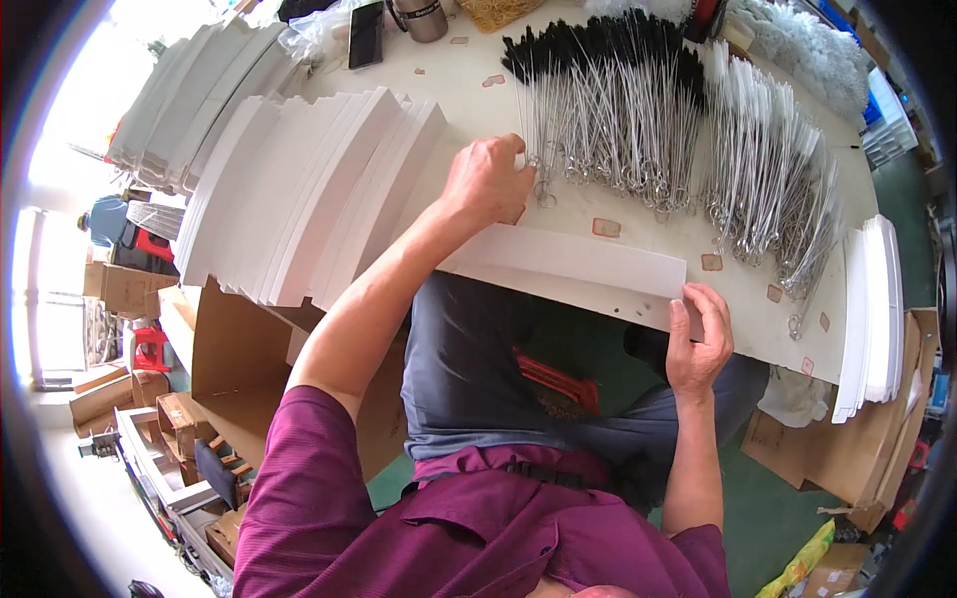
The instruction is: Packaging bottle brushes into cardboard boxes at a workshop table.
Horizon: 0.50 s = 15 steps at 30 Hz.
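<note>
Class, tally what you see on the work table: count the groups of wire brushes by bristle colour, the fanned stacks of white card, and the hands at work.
Black-bristled brush group: 1
White-bristled brush group: 1
White card stacks: 3
Left hand, right hand: 2
Total: 7

Fanned stacks of long white card strips (309, 189) lay across the left of the pale table (638, 224), with more white stacks (189, 100) behind them. A smaller white stack (872, 309) sat at the right edge. A dark phone (366, 33) and a metal cup (421, 18) stood at the far side. White fluffy brushes (807, 45) were heaped far right. Brown cardboard boxes (214, 359) and a red stool (152, 349) stood on the floor, left.
</note>
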Available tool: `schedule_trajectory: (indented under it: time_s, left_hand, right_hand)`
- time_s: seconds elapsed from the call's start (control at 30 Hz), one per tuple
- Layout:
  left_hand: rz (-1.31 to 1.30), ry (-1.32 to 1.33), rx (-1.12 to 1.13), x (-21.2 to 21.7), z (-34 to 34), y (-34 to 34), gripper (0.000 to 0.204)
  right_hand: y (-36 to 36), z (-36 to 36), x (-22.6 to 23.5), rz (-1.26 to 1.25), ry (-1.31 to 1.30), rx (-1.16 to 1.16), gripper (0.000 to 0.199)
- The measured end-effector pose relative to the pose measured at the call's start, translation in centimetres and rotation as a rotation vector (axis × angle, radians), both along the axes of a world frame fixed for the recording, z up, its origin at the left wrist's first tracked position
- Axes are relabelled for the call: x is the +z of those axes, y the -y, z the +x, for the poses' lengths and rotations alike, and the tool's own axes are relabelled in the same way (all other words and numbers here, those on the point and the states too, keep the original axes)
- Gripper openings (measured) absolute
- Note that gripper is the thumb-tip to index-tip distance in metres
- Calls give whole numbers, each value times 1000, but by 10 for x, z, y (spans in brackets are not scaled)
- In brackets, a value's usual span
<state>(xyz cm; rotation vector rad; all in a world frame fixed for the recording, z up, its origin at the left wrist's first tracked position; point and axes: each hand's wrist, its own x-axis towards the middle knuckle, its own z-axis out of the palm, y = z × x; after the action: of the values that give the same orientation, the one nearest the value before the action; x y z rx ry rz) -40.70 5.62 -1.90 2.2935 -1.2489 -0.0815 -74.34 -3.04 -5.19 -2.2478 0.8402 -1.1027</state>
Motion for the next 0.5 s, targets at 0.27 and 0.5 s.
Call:
schedule_trajectory:
  time_s: [0.27, 0.5]
  left_hand:
    - [-54, -131, 35, 10, 8, 7, 24]
    - [-663, -1350, 136, 20, 25, 0, 24]
  right_hand:
    - [4, 1, 22, 12, 41, 26, 15]
    - [17, 88, 65, -295, -33, 324, 19]
